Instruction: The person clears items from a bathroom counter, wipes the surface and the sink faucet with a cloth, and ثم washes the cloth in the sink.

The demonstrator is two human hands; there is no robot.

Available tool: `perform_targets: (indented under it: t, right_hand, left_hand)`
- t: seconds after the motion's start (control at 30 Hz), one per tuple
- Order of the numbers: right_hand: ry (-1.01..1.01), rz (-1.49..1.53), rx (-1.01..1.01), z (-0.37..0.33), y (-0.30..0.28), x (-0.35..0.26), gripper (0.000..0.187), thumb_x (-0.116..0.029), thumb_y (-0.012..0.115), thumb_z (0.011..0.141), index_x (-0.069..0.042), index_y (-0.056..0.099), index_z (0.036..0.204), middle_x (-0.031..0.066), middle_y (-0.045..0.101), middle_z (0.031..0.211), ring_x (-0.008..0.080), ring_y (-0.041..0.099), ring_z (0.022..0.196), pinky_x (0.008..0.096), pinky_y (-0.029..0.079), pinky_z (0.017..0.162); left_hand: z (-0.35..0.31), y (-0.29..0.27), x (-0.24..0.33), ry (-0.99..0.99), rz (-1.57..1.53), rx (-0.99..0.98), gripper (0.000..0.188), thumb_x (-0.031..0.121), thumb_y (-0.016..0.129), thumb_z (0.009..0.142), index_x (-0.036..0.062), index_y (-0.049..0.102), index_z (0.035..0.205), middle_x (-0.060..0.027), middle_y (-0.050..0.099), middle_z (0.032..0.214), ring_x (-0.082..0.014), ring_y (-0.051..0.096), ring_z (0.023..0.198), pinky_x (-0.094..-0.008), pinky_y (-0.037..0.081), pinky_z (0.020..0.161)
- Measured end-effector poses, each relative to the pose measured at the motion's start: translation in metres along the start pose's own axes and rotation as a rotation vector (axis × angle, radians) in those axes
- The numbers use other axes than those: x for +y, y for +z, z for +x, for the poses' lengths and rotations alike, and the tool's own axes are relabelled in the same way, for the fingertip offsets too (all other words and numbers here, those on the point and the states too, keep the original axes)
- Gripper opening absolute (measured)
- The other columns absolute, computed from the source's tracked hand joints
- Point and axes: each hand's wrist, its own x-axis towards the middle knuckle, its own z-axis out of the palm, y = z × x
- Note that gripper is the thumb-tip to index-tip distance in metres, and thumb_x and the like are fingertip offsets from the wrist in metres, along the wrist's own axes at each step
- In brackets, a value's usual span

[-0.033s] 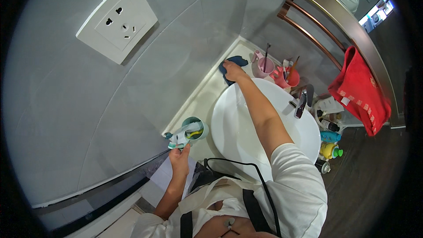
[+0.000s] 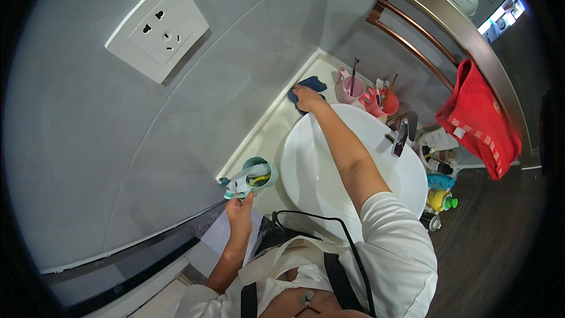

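Currently, blue cloth [image 2: 316,83] lay beyond basin [image 2: 312,165], far left; right hand [image 2: 307,99] on it, whether gripping couldn't tell. Left of basin, left hand [image 2: 239,207] gripped green cup [image 2: 269,180]. Beyond basin, pink cup [image 2: 352,89].

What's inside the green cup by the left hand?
The green cup holds something whitish and something yellow; the cup's bottom and anything beneath them are covered.

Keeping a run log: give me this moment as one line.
left hand: at green cup, grip unclear; right hand: on dark blue cloth, atop counter; nearby: white basin
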Motion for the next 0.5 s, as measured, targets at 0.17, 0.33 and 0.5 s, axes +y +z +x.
perform_targets:
  t: [0.17,0.33,0.5]
  right_hand:
    - [-0.089,-0.104,-0.063,-0.019,0.007,-0.035,0.037,-0.004,0.051,0.071,-0.007,0.056,0.107,0.0097,0.045,0.125,0.0289,0.050,0.107,0.0371,0.043,0.087]
    - [-0.200,-0.126,-0.189,-0.055,0.005,-0.098,0.034,-0.001,0.048,0.071,-0.015,0.062,0.099,0.0077,0.059,0.105,0.0254,0.057,0.096,0.0351,0.046,0.080]
    - [-0.404,0.491,0.046,-0.049,0.041,-0.077,0.035,-0.001,0.048,0.068,-0.013,0.058,0.099,0.0110,0.060,0.099,0.0268,0.057,0.092,0.0331,0.044,0.080]
  left_hand:
    - [-0.013,-0.005,-0.001,0.032,0.056,0.002,0.028,-0.002,0.056,0.080,-0.0012,0.054,0.108,-0.0030,0.056,0.101,-0.0092,0.050,0.090,-0.0226,0.038,0.080]
    - [-0.020,-0.017,0.000,0.028,0.079,-0.022,0.035,-0.002,0.055,0.080,-0.0031,0.048,0.114,-0.0071,0.053,0.108,-0.0129,0.050,0.096,-0.0254,0.040,0.084]
    - [-0.022,-0.013,0.006,-0.002,0.040,0.029,0.028,-0.001,0.058,0.080,-0.0019,0.054,0.108,-0.0031,0.057,0.099,-0.0091,0.051,0.088,-0.0226,0.038,0.079]
